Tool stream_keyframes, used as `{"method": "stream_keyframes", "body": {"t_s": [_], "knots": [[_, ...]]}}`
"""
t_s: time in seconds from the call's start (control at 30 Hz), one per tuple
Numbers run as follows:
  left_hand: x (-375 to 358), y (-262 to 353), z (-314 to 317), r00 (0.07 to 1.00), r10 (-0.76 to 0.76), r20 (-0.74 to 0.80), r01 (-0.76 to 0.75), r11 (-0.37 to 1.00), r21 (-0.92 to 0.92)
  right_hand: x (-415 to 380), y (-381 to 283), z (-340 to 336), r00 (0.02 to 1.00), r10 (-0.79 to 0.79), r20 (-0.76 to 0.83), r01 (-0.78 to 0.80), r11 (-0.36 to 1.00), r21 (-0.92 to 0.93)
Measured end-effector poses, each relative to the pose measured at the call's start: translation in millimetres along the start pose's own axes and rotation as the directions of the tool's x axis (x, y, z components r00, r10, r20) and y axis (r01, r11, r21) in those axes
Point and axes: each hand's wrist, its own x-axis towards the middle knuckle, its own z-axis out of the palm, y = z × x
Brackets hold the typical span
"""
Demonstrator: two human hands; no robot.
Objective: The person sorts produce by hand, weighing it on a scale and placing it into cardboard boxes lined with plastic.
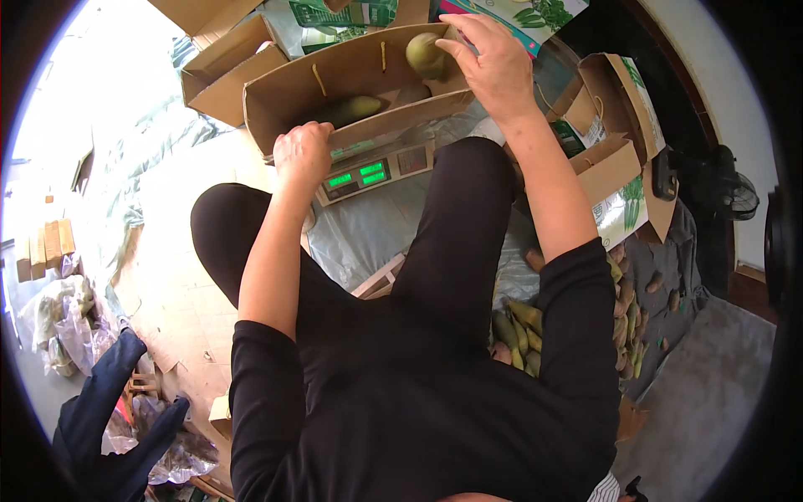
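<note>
A long open cardboard box [401, 117] with yellow cord loops stands on a digital scale [376, 173] with green lit figures. My left hand [304, 153] rests on the box's near edge at its left end, fingers bent over the rim; what they pinch, if anything, is hidden. My right hand [493, 67] is over the box's right end, thumb and fingers apart, beside a round green vegetable [426, 55]. Inside the box, on the left, lies a long green vegetable [351, 110]. The right hand's palm side is hidden.
Another open carton [226, 71] stands to the left, and open printed boxes [615, 159] to the right. Green and brown produce [627, 322] lies on dark cloth at the right. A black fan [736, 197] is by the wall. Plastic bags [67, 322] lie far left.
</note>
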Motion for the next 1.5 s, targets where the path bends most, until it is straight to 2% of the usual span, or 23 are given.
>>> {"method": "stream_keyframes", "body": {"t_s": [0.07, 0.23, 0.3, 0.37, 0.43, 0.47, 0.53, 0.57, 0.6, 0.67, 0.7, 0.77, 0.8, 0.87, 1.0, 1.07, 1.13, 1.2, 1.27, 1.33, 1.4, 1.47, 1.5], "knots": [[-2, 0, -3, 0.999, 0.031, 0.011, -0.031, 0.999, 0.022, -8, -4, 2, 0.999, 0.051, -0.013, -0.051, 0.998, -0.022], [0, 2, -5, 1.000, 0.015, -0.005, -0.015, 1.000, -0.014, -86, 59, -11, 0.957, 0.291, -0.001, -0.287, 0.943, 0.171], [2, 5, -4, 0.998, -0.040, 0.039, 0.040, 0.999, 0.002, -140, 84, -18, 0.823, 0.557, 0.111, -0.567, 0.798, 0.204], [2, 5, -3, 0.999, -0.029, 0.033, 0.028, 0.999, 0.026, -207, 108, -23, 0.736, 0.656, 0.169, -0.677, 0.722, 0.146], [3, 6, -3, 0.996, -0.048, 0.072, 0.044, 0.998, 0.051, -283, 125, -26, 0.711, 0.674, 0.200, -0.688, 0.726, 0.001], [2, 9, -4, 0.996, -0.050, 0.069, 0.047, 0.998, 0.042, -311, 120, -32, 0.647, 0.726, 0.233, -0.731, 0.677, -0.083], [6, 15, -13, 0.975, -0.101, 0.197, 0.090, 0.994, 0.065, -374, 115, -36, 0.509, 0.813, 0.281, -0.797, 0.569, -0.203], [5, 11, -7, 0.989, -0.057, 0.138, 0.050, 0.997, 0.052, -410, 117, -34, 0.441, 0.846, 0.299, -0.823, 0.514, -0.241], [8, -1, 7, 0.997, 0.020, 0.079, -0.021, 1.000, 0.012, -438, 114, -33, 0.427, 0.858, 0.287, -0.834, 0.496, -0.243], [5, 4, 2, 0.998, 0.040, 0.058, -0.039, 0.999, -0.018, -487, 103, -30, 0.320, 0.872, 0.371, -0.801, 0.458, -0.385], [6, 2, 4, 0.997, 0.036, 0.066, -0.034, 0.999, -0.033, -509, 98, -25, 0.310, 0.879, 0.362, -0.810, 0.444, -0.384], [5, 4, 3, 0.996, 0.050, 0.069, -0.048, 0.999, -0.025, -541, 88, -19, 0.206, 0.893, 0.400, -0.870, 0.354, -0.343], [5, 4, 2, 0.997, 0.048, 0.066, -0.046, 0.999, -0.021, -542, 80, -20, 0.199, 0.897, 0.394, -0.875, 0.344, -0.340], [4, 6, 2, 0.995, 0.065, 0.074, -0.060, 0.996, -0.066, -539, 63, -18, -0.041, 0.915, 0.401, -0.920, 0.122, -0.372], [2, 9, -6, 0.994, 0.041, 0.105, -0.029, 0.993, -0.112, -560, 54, -12, -0.044, 0.932, 0.360, -0.843, 0.158, -0.515], [2, 4, -9, 0.994, 0.027, 0.109, -0.010, 0.988, -0.155, -574, 50, -11, -0.220, 0.924, 0.312, -0.835, -0.013, -0.550], [5, -11, -13, 0.977, 0.183, 0.114, -0.155, 0.964, -0.218, -585, 46, -8, -0.238, 0.922, 0.305, -0.830, -0.030, -0.558], [6, -23, -25, 0.977, 0.142, 0.159, -0.105, 0.969, -0.223, -581, 39, -3, -0.252, 0.917, 0.308, -0.824, -0.036, -0.565], [5, -33, -39, 0.978, 0.151, 0.145, -0.140, 0.987, -0.080, -566, 31, -6, -0.325, 0.887, 0.329, -0.894, -0.175, -0.412], [3, -42, -53, 0.982, 0.101, 0.158, -0.093, 0.994, -0.059, -586, 31, 5, -0.266, 0.922, 0.280, -0.887, -0.120, -0.447], [2, -56, -60, 0.988, 0.126, 0.083, -0.124, 0.992, -0.037, -586, 35, 13, -0.204, 0.952, 0.227, -0.871, -0.071, -0.486], [4, -67, -64, 0.992, 0.086, 0.092, -0.084, 0.996, -0.031, -567, 32, 19, -0.239, 0.869, 0.434, -0.752, 0.117, -0.648], [4, -73, -63, 0.993, 0.110, 0.050, -0.106, 0.992, -0.067, -567, 31, 24, -0.231, 0.867, 0.441, -0.750, 0.129, -0.648]]}}
